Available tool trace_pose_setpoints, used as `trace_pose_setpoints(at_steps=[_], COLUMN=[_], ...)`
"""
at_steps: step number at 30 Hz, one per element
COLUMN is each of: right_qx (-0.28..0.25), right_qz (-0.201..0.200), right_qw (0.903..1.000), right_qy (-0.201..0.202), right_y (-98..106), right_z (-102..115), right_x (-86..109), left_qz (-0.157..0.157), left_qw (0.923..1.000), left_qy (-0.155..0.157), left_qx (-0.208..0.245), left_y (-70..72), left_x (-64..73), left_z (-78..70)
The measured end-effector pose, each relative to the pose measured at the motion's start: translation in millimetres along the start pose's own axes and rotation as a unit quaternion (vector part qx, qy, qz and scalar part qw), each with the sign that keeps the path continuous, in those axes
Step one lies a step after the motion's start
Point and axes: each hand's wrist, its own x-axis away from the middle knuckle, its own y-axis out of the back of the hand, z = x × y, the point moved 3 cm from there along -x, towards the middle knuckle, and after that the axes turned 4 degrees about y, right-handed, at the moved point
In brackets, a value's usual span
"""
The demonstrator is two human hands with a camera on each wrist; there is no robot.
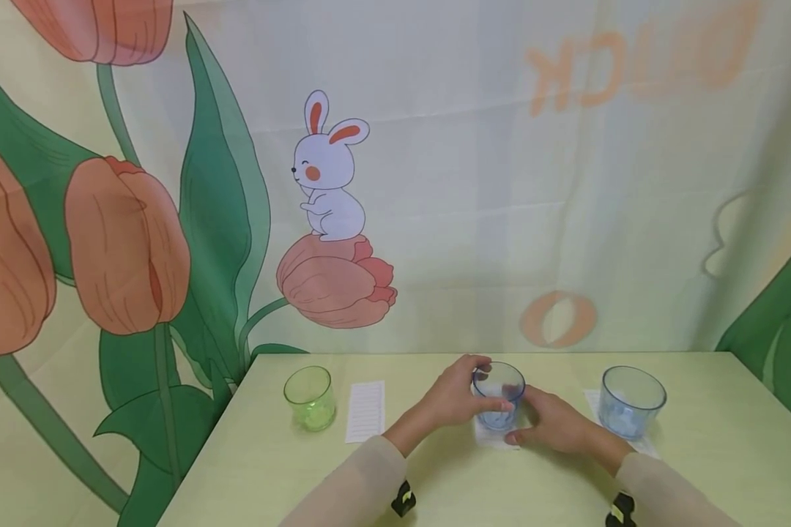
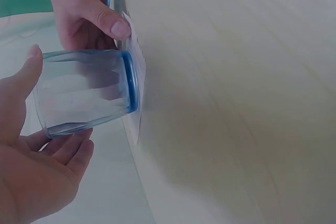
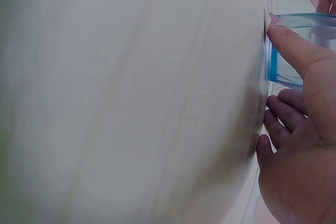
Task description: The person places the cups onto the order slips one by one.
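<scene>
One printed curtain (image 1: 448,234), with four tulip heads (image 1: 128,249) and one white rabbit (image 1: 332,176) drawn on it, is hung behind one pale desk (image 1: 474,487). With the middle blue cup (image 1: 501,388) taken as the dial's centre and twelve o'clock set toward the curtain, two beige sleeves (image 1: 349,483) are seen at eight and four o'clock.

Two hands are counted. By the left hand (image 1: 451,395), at nine o'clock, the middle blue cup is held upright between thumb and curved fingers. The right hand (image 1: 559,424), at four o'clock, is kept loosely spread near the cup's base, thumb by the paper; whether the cup is touched by it cannot be told.

Three cups are counted: two blue, one green. The right blue cup (image 1: 633,410) is placed at three o'clock, the green cup (image 1: 311,402) at nine.

Three paper slips are seen: the lined slip (image 1: 365,413) is laid between the green cup and the left hand, the middle slip (image 1: 491,439) beneath the held cup, the right slip (image 1: 646,448) under the right blue cup. Two black wrist mounts (image 1: 403,499) are worn.
</scene>
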Motion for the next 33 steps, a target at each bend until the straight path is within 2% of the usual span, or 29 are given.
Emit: trace_pose_setpoints(at_steps=[14,33], right_qx=[-0.013,-0.001], right_qz=[0.001,0.008], right_qw=[0.9999,0.9999], right_qy=[-0.006,-0.008], right_y=[-0.6,0.9], right_z=[-2.1,4.4], right_x=[0.8,0.3], left_qz=[0.003,0.012], left_qw=[1.0,0.9997], left_qy=[-0.006,-0.009], left_qx=[0.003,-0.018], left_y=[1.1,2.0], left_x=[-0.2,-2.6], left_z=[-0.3,2.7])
